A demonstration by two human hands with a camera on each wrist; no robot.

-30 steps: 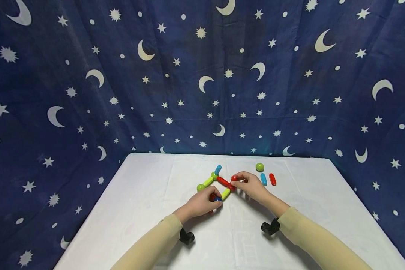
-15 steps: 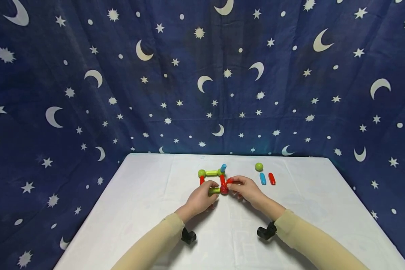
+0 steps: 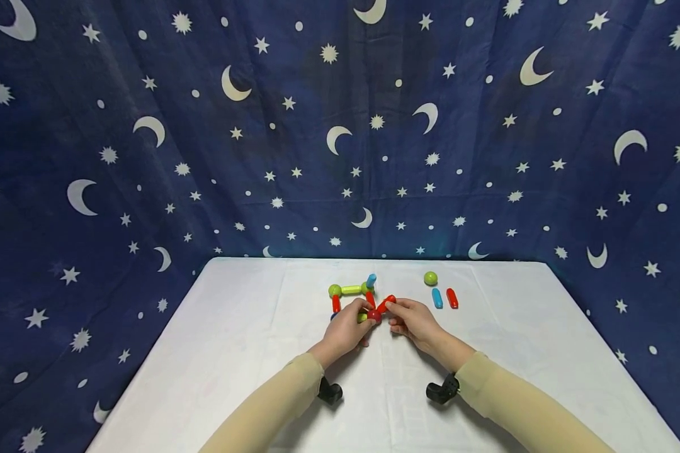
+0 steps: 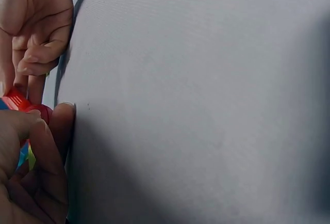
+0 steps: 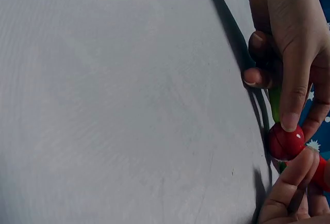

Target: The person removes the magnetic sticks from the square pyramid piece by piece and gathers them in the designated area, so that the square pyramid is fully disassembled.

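Observation:
In the head view, a frame of rods and balls lies on the table, with a red ball (image 3: 375, 316) at its near right corner. My left hand (image 3: 342, 331) grips this ball and the yellow-green rod (image 3: 362, 318) beside it. A red rod (image 3: 386, 303) slants up to the right from the ball, and my right hand (image 3: 419, 324) pinches its outer end. Green balls (image 3: 335, 290) mark the two far corners, joined by a yellow-green rod (image 3: 351, 290). A blue rod (image 3: 371, 280) stands up from the far right one. My left hand partly hides a dark blue ball.
Right of the frame lie a loose green ball (image 3: 430, 278), a light blue rod (image 3: 437, 298) and a red rod (image 3: 452, 298). A white cloth covers the table (image 3: 272, 327). Behind it hangs a dark blue curtain (image 3: 294, 138) with moons and stars.
The frame has turned clockwise, its far side now running left to right. My left hand has moved from the blue ball's corner to the red ball. My right hand keeps the red rod.

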